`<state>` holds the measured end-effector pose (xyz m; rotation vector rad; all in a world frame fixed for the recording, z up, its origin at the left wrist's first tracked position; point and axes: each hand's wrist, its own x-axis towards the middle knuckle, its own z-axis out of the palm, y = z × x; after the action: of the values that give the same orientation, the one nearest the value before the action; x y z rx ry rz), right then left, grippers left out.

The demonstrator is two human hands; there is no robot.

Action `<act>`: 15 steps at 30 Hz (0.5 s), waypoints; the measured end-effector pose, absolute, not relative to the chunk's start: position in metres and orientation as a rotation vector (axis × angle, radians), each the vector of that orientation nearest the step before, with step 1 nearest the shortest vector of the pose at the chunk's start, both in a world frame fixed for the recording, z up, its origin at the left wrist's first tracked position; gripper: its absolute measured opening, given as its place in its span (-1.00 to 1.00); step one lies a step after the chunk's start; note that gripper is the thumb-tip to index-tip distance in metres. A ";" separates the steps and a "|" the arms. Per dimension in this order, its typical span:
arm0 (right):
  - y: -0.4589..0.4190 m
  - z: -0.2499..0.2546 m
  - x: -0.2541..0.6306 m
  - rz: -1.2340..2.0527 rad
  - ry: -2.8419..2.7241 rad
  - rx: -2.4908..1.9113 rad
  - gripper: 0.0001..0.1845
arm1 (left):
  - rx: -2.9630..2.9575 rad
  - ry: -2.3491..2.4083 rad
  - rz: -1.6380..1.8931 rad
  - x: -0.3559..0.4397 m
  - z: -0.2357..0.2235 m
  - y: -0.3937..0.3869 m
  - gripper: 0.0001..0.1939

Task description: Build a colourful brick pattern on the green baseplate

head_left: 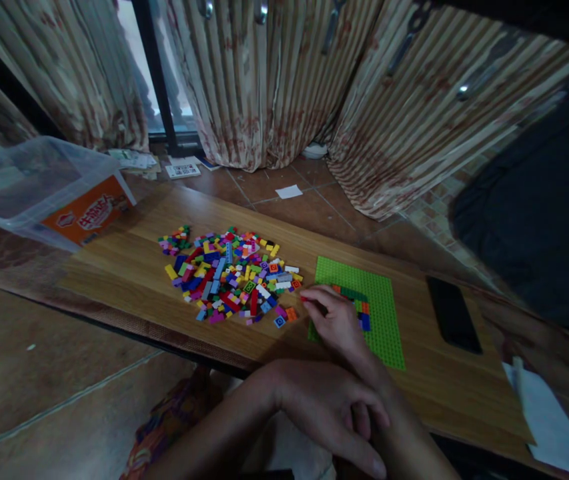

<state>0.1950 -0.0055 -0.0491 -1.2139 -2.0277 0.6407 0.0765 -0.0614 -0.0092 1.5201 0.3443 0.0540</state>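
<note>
Faces a long wooden counter (444, 393) with a clear plastic box (54, 193) at its left end, a wide, loose heap of coloured bricks (220, 269) near its middle and, just right of the heap, a light green baseplate (384, 320). Holds the left hand (331, 410) across the right forearm (379, 380), fingers loosely curled and palm hidden, so impossible to tell whether gripping anything. With the right hand (337, 317) over the baseplate, hiding part of a group of bricks (365, 319) set there, pinches a small red piece (305, 299) in nearly closed fingers, beside the heap.

Home room, patterned curtains (274, 93), tiled floor (79, 380)
</note>
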 end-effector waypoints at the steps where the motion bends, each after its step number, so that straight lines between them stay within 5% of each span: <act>1: -0.004 -0.050 0.192 0.630 -2.034 -1.201 -0.79 | 1.520 0.341 0.058 0.076 -0.009 -0.062 -0.24; 15: -0.011 -0.048 0.172 0.637 -2.105 -1.005 -0.82 | 1.545 0.312 0.018 0.067 -0.007 -0.061 -0.30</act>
<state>0.1725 -0.0113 -0.0478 -1.0045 -2.1052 0.6369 0.0674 -0.0609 -0.0066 1.5448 0.3119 0.0185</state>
